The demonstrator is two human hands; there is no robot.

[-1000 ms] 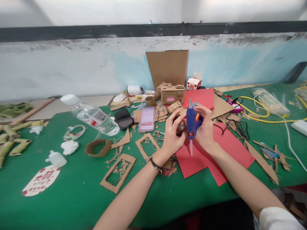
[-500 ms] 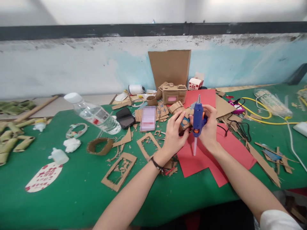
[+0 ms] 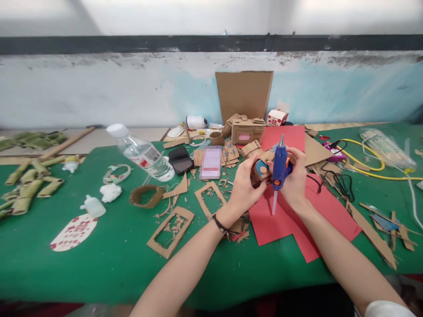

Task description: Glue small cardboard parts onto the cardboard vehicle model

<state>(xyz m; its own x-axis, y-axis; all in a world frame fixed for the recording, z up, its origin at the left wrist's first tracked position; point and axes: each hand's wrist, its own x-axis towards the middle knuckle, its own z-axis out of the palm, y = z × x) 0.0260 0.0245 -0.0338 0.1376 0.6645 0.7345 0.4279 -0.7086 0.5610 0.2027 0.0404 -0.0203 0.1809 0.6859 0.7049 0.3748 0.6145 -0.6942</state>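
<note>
In front of us, above the red paper sheets (image 3: 330,220), we are holding a blue plastic glue gun (image 3: 280,165) between our hands, its metal nozzle pointing away from us and a translucent glue stick (image 3: 274,202) sticking out of its rear. Our right hand (image 3: 295,178) is gripping it with curled fingers; the gun's body is hiding part of the handle and orange trigger. The fingers of our left hand (image 3: 245,181) are closing around a small brown cardboard piece with a blue patch (image 3: 261,168), just beside the gun. Our hand and the gun are covering much of that piece, so we cannot make out its full shape or whether the gun is touching it.

Beyond our hands, a camera-shaped cardboard box (image 3: 253,133) is standing before a large brown cardboard panel (image 3: 244,94). To the left, a phone with a pixelated screen (image 3: 210,162) is lying near a black case-like object (image 3: 180,160), and a clear water bottle (image 3: 145,154) is standing farther out. Nearer us, two cut-out cardboard frames (image 3: 170,232) are lying on the green-covered worktop (image 3: 115,275), the farther one partly hidden by our left arm. At the right edge, a white cable (image 3: 413,198) is running out of view.
</note>
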